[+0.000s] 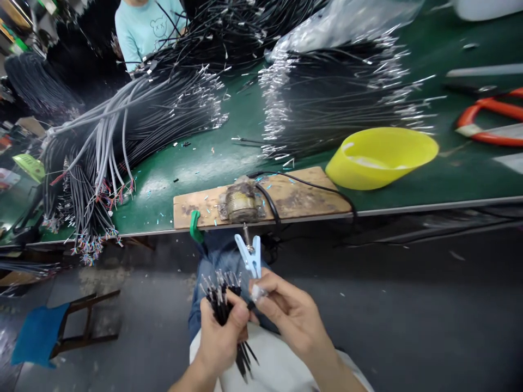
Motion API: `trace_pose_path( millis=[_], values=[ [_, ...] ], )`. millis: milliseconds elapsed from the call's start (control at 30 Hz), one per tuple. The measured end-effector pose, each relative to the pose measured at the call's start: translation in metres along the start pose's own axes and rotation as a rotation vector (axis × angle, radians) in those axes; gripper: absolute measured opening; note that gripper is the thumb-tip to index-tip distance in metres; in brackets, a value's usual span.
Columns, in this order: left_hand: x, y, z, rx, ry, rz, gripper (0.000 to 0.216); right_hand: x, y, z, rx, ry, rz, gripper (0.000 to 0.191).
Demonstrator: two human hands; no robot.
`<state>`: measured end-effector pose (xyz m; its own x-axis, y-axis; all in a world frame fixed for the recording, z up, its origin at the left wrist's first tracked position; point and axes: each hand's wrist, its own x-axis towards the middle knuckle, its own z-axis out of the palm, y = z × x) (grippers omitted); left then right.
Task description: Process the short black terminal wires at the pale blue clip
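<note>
My left hand is closed round a bundle of thin black cables, whose stripped, silvery ends point up and away from me. Close on its right, my right hand pinches a black cable end with a whitish, shiny tip; the fingers partly hide it. Just above these fingertips is a light blue clothes peg, fixed to the shaft of a small motor. Whether the cable end touches the peg I cannot tell.
The motor sits on a wooden board, with a green clamp at the bench edge. A yellow container, black cables, grey cables and orange-handled scissors lie around. A person is across the bench.
</note>
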<state>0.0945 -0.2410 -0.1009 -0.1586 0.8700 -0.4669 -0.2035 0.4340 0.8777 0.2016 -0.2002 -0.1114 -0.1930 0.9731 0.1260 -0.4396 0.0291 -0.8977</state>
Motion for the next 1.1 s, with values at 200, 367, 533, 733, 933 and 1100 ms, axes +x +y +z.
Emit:
trace_pose_path(
  millis=[200, 367, 533, 733, 933, 1100],
  values=[
    [0.004, 0.016, -0.010, 0.070, -0.164, 0.087, 0.049, 0.004, -0.003, 0.003, 0.465, -0.156, 0.349, 0.034],
    [0.002, 0.022, -0.008, 0.053, -0.157, 0.172, 0.038, 0.007, -0.006, 0.001, 0.374, -0.152, 0.398, 0.040],
    [0.000, 0.025, -0.009, 0.047, -0.156, 0.197, 0.034, 0.006, 0.002, -0.005, 0.144, 0.044, 0.352, 0.037],
    [0.005, 0.014, -0.007, 0.067, -0.064, 0.165, 0.046, 0.005, -0.001, -0.009, 0.017, 0.041, 0.094, 0.039],
    [0.003, 0.013, -0.005, 0.144, 0.013, 0.089, 0.042, 0.002, -0.010, -0.003, -0.193, 0.086, -0.204, 0.023],
    [0.005, 0.031, -0.010, 0.249, -0.133, 0.258, 0.041, 0.001, -0.005, -0.003, 0.260, -0.051, 0.170, 0.035]
  ],
)
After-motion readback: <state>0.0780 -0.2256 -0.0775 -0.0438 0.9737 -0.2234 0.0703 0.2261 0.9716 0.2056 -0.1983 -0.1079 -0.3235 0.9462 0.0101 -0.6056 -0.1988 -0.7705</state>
